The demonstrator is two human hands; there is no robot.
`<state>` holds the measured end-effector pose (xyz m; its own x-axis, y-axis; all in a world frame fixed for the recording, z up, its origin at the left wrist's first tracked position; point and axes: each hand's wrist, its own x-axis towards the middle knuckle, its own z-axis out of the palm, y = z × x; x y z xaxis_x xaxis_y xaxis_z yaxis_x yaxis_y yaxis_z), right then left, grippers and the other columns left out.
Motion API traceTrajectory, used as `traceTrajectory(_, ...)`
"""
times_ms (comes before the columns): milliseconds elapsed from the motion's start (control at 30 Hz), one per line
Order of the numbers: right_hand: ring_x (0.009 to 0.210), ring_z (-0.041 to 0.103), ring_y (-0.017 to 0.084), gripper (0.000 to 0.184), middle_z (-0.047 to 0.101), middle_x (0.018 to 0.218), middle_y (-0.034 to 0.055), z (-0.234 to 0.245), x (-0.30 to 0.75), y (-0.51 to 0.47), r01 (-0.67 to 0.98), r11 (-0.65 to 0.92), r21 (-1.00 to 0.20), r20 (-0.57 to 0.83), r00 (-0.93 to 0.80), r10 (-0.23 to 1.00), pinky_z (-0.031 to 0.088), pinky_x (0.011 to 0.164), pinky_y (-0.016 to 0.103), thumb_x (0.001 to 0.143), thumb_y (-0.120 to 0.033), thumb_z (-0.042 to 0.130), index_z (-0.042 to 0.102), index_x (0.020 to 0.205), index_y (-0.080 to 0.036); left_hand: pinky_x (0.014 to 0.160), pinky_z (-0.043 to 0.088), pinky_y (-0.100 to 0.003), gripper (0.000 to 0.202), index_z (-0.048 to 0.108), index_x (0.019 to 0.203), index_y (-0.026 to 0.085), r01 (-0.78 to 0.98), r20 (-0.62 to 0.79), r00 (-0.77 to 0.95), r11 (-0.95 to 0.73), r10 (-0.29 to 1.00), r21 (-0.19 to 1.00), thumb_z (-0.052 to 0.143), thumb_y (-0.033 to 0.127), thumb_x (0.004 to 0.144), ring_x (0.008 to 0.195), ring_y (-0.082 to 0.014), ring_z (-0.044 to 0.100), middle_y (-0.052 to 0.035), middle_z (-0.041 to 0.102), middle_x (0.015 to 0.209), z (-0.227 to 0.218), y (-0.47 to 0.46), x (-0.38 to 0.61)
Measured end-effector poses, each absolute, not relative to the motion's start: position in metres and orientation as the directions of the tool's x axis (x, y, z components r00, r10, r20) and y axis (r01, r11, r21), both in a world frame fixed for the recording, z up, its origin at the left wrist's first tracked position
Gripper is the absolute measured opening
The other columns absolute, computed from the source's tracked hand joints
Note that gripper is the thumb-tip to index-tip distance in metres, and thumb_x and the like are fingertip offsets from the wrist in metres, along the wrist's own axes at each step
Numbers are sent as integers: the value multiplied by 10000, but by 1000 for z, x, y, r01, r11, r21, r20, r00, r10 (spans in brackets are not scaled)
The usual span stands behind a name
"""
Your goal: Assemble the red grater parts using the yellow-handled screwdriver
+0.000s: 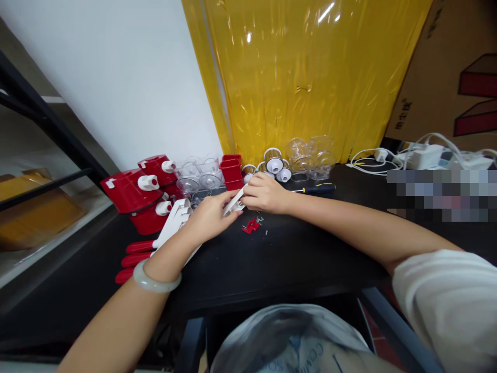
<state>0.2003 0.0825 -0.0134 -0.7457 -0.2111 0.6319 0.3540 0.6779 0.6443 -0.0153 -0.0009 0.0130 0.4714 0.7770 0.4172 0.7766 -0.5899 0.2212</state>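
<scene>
My left hand [209,217] and my right hand [266,194] meet over the black table [272,259], both closed on a small white plastic part [235,203] held between them. A pale bangle sits on my left wrist. Under my left hand lie flat white plastic pieces [174,223]. Just below the hands, small red clips and loose screws [252,225] lie on the table top.
Red housings with white knobs [135,191] stand at left, red handles [135,254] in front of them. Clear plastic cups [198,176], a red box [232,171], gold-rimmed parts [274,160] and a screwdriver [316,189] line the back. Chargers and cables [419,155] lie right.
</scene>
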Motion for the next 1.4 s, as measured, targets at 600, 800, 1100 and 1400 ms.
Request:
traceTrajectory(600, 817, 434, 173, 243, 631, 850, 31, -18, 202, 83, 325, 688, 649, 624, -744, -237, 249, 729, 359, 1043, -234, 485, 679, 900, -207, 913, 556, -386, 479, 656, 1345, 209, 776, 389, 494, -596, 777, 207, 641, 335, 883, 1029, -294, 741, -84, 752, 1239, 20, -4, -15)
traceTrajectory(800, 797, 433, 174, 254, 635, 818, 23, -17, 202, 81, 339, 662, 669, 610, -759, -227, 252, 720, 356, 1049, -243, 477, 677, 895, -209, 892, 559, -390, 479, 664, 1346, 216, 775, 394, 477, -587, 786, 232, 639, 320, 879, 989, -291, 747, -80, 769, 1192, 19, -5, -13)
traceTrajectory(1100, 787, 431, 172, 288, 607, 792, 27, -17, 200, 79, 300, 665, 684, 574, -784, -237, 249, 707, 351, 1056, -224, 453, 673, 872, -198, 770, 555, -365, 509, 657, 1369, 241, 806, 369, 463, -556, 806, 203, 636, 319, 866, 887, -293, 758, -63, 799, 1079, 18, -5, -14)
traceTrajectory(1400, 796, 441, 181, 309, 613, 807, 30, -20, 200, 81, 322, 679, 660, 604, -766, -223, 268, 730, 347, 1062, -234, 432, 678, 877, -204, 802, 539, -349, 437, 700, 1285, 231, 813, 375, 458, -551, 806, 190, 641, 299, 857, 897, -276, 756, -57, 796, 1083, 15, -5, -13)
